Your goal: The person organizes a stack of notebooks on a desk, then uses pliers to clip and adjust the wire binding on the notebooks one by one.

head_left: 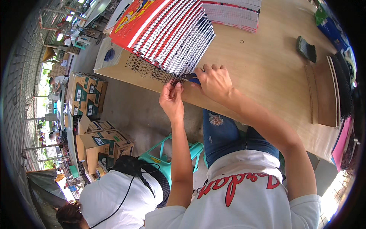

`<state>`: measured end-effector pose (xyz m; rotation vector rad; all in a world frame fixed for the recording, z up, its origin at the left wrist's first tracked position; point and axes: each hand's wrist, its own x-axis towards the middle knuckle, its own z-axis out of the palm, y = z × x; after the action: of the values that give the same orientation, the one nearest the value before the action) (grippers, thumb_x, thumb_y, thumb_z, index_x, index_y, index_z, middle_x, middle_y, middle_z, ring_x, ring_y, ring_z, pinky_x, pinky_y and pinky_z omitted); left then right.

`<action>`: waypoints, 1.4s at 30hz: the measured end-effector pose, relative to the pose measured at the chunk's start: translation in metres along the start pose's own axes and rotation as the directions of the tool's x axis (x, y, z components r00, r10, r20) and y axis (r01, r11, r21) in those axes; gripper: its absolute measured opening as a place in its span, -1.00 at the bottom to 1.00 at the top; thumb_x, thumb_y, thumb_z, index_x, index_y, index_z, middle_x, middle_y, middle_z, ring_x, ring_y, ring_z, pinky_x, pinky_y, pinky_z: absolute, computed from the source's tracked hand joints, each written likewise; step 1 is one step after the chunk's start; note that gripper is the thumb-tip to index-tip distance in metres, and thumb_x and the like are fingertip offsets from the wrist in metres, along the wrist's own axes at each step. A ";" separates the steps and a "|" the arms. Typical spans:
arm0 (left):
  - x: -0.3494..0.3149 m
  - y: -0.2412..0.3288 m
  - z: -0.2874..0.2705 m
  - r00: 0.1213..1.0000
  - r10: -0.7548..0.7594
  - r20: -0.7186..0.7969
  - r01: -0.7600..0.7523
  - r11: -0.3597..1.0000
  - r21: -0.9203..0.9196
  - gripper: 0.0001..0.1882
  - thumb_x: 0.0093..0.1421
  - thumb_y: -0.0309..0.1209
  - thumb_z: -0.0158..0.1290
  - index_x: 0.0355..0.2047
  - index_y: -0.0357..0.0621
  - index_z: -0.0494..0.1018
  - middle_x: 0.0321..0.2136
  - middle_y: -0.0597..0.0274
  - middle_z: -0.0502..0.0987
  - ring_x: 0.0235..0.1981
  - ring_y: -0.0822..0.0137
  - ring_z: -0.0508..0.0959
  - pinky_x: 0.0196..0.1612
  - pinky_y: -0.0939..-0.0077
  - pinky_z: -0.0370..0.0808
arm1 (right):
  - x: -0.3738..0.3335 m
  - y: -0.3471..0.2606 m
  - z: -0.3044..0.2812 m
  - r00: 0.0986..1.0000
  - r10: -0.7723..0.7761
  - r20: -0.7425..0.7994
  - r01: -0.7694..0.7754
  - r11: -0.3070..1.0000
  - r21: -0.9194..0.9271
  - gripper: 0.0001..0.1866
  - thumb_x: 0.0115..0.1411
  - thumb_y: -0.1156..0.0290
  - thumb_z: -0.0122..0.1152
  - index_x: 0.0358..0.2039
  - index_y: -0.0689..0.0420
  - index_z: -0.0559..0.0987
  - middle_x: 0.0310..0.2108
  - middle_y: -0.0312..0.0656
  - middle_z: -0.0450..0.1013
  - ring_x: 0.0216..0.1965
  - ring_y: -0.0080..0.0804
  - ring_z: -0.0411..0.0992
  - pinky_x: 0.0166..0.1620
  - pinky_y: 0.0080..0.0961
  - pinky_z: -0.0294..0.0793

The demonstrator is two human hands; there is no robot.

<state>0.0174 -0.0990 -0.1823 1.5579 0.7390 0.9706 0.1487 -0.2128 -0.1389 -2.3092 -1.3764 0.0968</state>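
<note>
The right hand (215, 82) grips pliers (193, 79), pointing left along the near edge of the table (267, 72); the left hand (171, 100) pinches black wire (176, 81).

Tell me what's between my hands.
The head view shows a blue-handled tool held in your right hand, its dark nose toward your left hand.

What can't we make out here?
Head view:
- Blue-handled tool: handles mostly hidden by the right hand.
- Its tip: too small to tell open or shut.
- Left hand: exact hold on black wires too small.
- Far book stack: cut off by top edge.
</note>
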 end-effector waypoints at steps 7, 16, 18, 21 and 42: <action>-0.003 0.004 0.001 0.999 -0.040 -0.016 0.039 0.999 -0.020 -0.75 0.26 -0.51 0.13 -0.08 -0.37 0.46 -0.27 0.19 0.58 -0.27 0.46 0.59 -0.19 0.56 0.59 | -0.007 0.005 -0.002 0.995 0.017 -0.095 -0.013 0.999 0.045 -0.59 0.11 0.07 0.28 -0.26 0.19 0.55 -0.21 -0.03 0.49 -0.15 -0.08 0.49 -0.15 0.00 0.46; 0.000 0.014 0.008 1.000 0.004 -0.017 -0.004 1.000 0.005 -0.75 0.27 -0.49 0.13 -0.08 -0.34 0.46 -0.27 0.18 0.58 -0.26 0.44 0.60 -0.19 0.58 0.59 | 0.007 0.000 -0.005 0.999 0.017 0.049 -0.020 0.999 0.045 -0.58 0.10 0.05 0.29 -0.24 0.15 0.55 -0.25 -0.07 0.48 -0.19 -0.13 0.49 -0.19 -0.12 0.47; 0.001 0.014 0.006 1.000 0.009 -0.020 -0.008 1.000 0.016 -0.77 0.27 -0.48 0.13 -0.10 -0.34 0.47 -0.28 0.18 0.58 -0.27 0.44 0.60 -0.20 0.58 0.59 | 0.008 0.000 -0.005 0.996 0.035 0.079 -0.039 0.998 0.058 -0.56 0.08 0.03 0.31 -0.21 0.13 0.54 -0.28 -0.10 0.48 -0.24 -0.15 0.50 -0.22 -0.18 0.48; 0.000 0.016 0.003 0.999 0.029 -0.027 -0.028 0.999 0.040 -0.79 0.27 -0.48 0.13 -0.13 -0.35 0.47 -0.29 0.18 0.58 -0.28 0.44 0.60 -0.20 0.58 0.60 | -0.005 0.004 -0.004 0.990 -0.010 -0.141 0.013 1.000 0.014 -0.57 0.07 0.04 0.33 -0.23 0.14 0.54 -0.34 -0.10 0.49 -0.30 -0.15 0.52 -0.28 -0.19 0.49; 0.002 0.032 0.007 0.996 0.082 -0.020 -0.081 0.996 0.047 -0.81 0.29 -0.47 0.10 -0.18 -0.37 0.46 -0.34 0.18 0.55 -0.32 0.43 0.59 -0.20 0.52 0.63 | 0.001 0.000 -0.009 0.968 -0.065 -0.243 0.069 0.998 0.010 -0.63 0.07 0.12 0.32 -0.27 0.16 0.55 -0.36 -0.10 0.50 -0.31 -0.13 0.52 -0.28 -0.17 0.49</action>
<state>0.0238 -0.1070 -0.1513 1.6305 0.7231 1.0384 0.1517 -0.2147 -0.1309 -2.1732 -1.3203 -0.1877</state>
